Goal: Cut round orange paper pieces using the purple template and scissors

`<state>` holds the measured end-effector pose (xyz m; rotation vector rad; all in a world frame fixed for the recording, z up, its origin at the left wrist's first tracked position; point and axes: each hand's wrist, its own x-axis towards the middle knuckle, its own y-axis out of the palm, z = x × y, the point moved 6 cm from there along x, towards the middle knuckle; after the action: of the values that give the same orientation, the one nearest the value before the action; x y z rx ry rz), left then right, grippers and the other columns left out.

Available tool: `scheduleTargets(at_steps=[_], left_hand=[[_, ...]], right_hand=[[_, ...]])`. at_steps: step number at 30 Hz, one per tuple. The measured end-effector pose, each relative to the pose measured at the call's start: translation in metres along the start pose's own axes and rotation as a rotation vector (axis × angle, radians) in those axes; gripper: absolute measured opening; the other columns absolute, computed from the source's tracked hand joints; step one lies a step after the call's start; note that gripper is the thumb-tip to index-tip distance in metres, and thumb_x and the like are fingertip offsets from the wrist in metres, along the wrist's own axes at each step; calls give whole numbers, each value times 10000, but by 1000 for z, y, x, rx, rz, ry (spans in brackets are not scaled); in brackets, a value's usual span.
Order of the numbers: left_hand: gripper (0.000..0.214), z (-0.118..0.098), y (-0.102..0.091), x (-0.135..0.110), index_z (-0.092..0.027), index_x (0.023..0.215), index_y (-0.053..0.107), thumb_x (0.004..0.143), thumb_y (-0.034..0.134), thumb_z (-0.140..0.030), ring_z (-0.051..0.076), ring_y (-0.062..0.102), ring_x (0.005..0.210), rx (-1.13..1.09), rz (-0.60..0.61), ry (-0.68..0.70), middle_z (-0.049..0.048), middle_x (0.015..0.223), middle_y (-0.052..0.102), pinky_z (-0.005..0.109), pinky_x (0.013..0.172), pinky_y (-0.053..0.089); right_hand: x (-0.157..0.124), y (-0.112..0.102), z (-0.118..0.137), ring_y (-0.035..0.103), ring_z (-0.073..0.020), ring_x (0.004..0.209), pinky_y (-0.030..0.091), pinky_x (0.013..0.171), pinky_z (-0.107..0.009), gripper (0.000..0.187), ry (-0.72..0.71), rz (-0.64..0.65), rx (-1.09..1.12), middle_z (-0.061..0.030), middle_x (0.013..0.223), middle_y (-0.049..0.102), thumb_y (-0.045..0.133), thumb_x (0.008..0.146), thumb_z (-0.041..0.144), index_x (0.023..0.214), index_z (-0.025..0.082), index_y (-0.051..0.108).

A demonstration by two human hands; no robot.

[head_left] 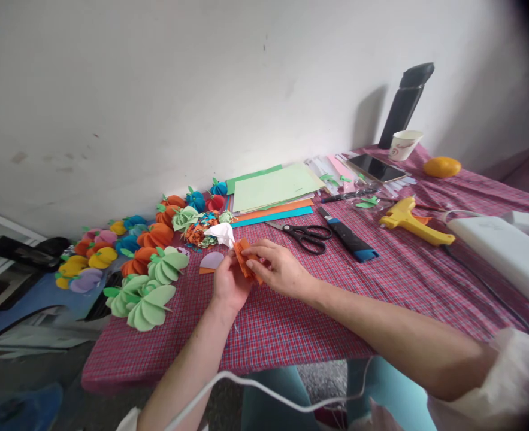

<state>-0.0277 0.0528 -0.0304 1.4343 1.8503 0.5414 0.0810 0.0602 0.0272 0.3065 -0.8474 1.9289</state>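
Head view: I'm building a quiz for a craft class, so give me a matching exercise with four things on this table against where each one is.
Things
1. scissors
2. glue gun
3. paper cup
4. folded orange paper

Places
A. held between left hand and right hand
B. beside the black bottle, near the wall
C. just left of the blue-handled knife
D. left of the white box

Pairs: 1-C, 2-D, 3-B, 4-A
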Motion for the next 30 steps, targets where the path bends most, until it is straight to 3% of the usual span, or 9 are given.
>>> scheduleTargets(at_steps=[9,15,19,26,30], left_hand=[[271,-2,0,-3,-152,846,621,803,419,-326,187,633,742,-50,-32,12,58,798,664,304,658,508],[471,0,11,-10,-184,978,590,759,461,-581,204,630,773,1,91,-30,61,892,661,327,644,504],[325,5,14,-12,-189,951,589,787,514,-459,175,631,741,31,106,-64,33,854,662,308,644,502],[208,7,15,-13,-170,832,601,788,541,-363,134,618,669,-5,78,-82,7,740,636,249,604,495],[239,6,15,-15,-163,894,606,792,526,-363,170,632,755,13,89,-112,41,830,657,293,659,507]], right_hand=[[1,4,-10,563,-158,880,452,791,-279,300,3,-19,-63,-74,982,591,490,770,75,1038,155,598],[2,0,-23,566,-175,839,448,756,-293,342,97,-61,-194,-72,951,589,510,763,106,1096,176,545],[3,-3,-20,552,-193,917,433,790,-313,349,97,-60,-237,-84,997,583,497,781,115,1121,189,502],[-3,3,-2,573,-162,753,442,664,-277,466,51,110,-143,-77,950,615,573,773,325,1196,171,452],[1,-6,-4,575,-159,755,441,668,-277,322,66,57,-143,-65,912,637,502,820,312,1106,172,538]])
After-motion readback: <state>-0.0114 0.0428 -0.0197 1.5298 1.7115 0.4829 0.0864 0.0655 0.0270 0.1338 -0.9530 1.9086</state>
